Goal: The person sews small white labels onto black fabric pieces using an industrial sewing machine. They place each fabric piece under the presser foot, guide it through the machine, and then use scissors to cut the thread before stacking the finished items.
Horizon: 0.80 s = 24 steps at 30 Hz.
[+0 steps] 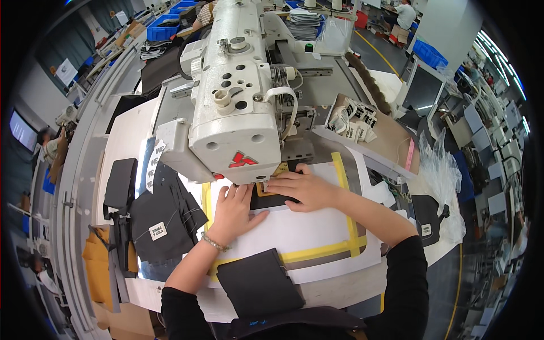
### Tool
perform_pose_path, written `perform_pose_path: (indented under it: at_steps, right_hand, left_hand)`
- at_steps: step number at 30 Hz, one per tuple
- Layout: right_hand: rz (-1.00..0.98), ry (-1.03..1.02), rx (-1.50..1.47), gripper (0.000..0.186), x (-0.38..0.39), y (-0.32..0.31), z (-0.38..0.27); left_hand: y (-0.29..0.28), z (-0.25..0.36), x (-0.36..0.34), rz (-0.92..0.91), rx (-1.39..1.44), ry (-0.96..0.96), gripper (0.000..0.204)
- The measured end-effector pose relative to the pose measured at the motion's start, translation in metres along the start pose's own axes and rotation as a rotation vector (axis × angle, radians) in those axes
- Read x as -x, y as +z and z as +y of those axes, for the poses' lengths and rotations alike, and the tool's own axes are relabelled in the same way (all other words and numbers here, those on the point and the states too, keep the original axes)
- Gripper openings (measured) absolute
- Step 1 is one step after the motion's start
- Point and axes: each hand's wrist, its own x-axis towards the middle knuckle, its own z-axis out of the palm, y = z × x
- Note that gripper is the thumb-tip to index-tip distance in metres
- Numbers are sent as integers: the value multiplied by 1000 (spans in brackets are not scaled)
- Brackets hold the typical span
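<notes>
A large white industrial sewing machine (235,136) stands over the work, its head hiding the needle area. Beneath it, a dark fabric piece (269,202) lies on a white sheet (294,226) edged with yellow tape (317,251). My left hand (233,212) rests flat with fingers spread, its fingertips at the fabric's left edge. Palm down, my right hand (304,188) has its fingers stretched over the fabric and beside a small yellow plate (261,190). Neither hand grips anything. Nearest me lies a folded dark fabric piece (258,283).
Dark fabric pieces (170,212), one bearing a white label, lie at left beside mustard fabric (97,266). At right, a tray (391,139) holds loose labels (354,120). Clear plastic bags (442,175) hang near a dark labelled piece (426,212). A person (403,14) sits far back.
</notes>
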Motion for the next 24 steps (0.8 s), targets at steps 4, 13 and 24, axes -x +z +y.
perform_pose_path:
  at_steps: [4,13,24]
  right_hand:
    - [-2,-8,10,53,-1,-2,1]
    - [-21,20,125,50,-7,-5,16]
    - [-3,5,140,46,-9,-9,17]
  left_hand:
    - [1,-1,-1,11,22,18,73]
    - [-1,-14,-14,-89,34,-41,71]
    - [9,-17,-12,-11,36,-24,70]
